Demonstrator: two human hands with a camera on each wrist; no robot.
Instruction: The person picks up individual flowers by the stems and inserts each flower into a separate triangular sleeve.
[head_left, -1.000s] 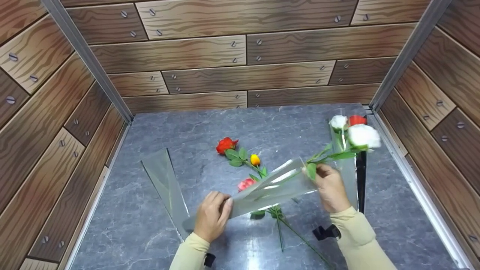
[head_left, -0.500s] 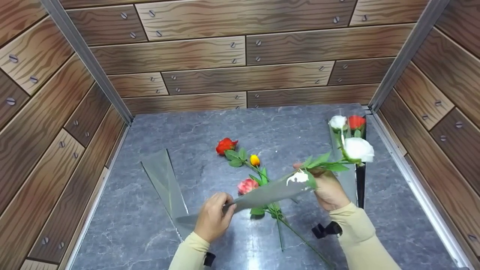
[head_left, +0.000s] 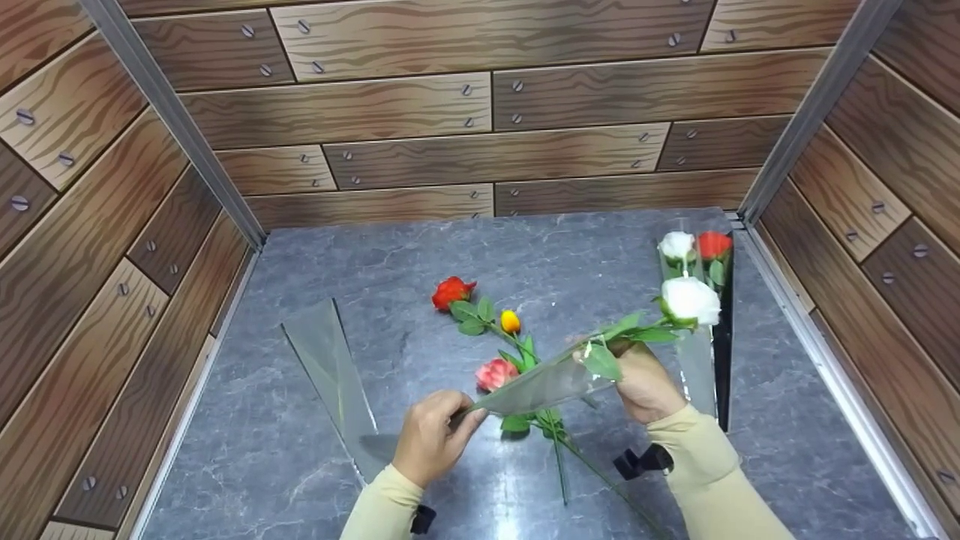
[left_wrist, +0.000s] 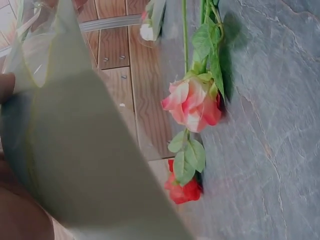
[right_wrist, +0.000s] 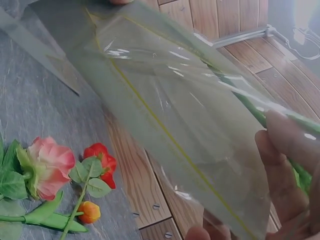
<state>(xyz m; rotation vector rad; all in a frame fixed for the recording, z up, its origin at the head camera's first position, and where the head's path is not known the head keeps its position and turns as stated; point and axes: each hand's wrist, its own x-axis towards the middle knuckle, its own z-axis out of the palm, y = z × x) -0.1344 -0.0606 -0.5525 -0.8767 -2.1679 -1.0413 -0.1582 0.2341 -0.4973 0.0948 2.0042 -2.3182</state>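
In the head view my left hand [head_left: 431, 435] pinches the narrow lower part of a clear-and-grey flower sleeve [head_left: 551, 390]. At its wide end, my right hand [head_left: 649, 382] holds the sleeve's mouth together with the leafy stem of a white rose [head_left: 690, 301]. The bloom sticks out past the right hand, tilted to the right. Through the clear film in the right wrist view, the green stem [right_wrist: 240, 95] runs along inside the sleeve [right_wrist: 160, 120]. From the left wrist, the sleeve [left_wrist: 75, 145] covers much of the view and hides most of the left fingers.
A pink rose [head_left: 495, 373], a red rose [head_left: 452, 291] and a yellow-orange bud [head_left: 510, 321] lie with crossed stems mid-table. A second sleeve [head_left: 330, 360] lies flat at left. At right lie a sleeved white rose [head_left: 676, 244] and a sleeved red rose [head_left: 714, 244]. Wood-patterned walls [head_left: 412, 97] enclose the table.
The white rose has moved left and down toward the left hand, its stem sliding deeper along the sleeve. The right hand has shifted slightly left; the sleeve has turned and narrowed in view.
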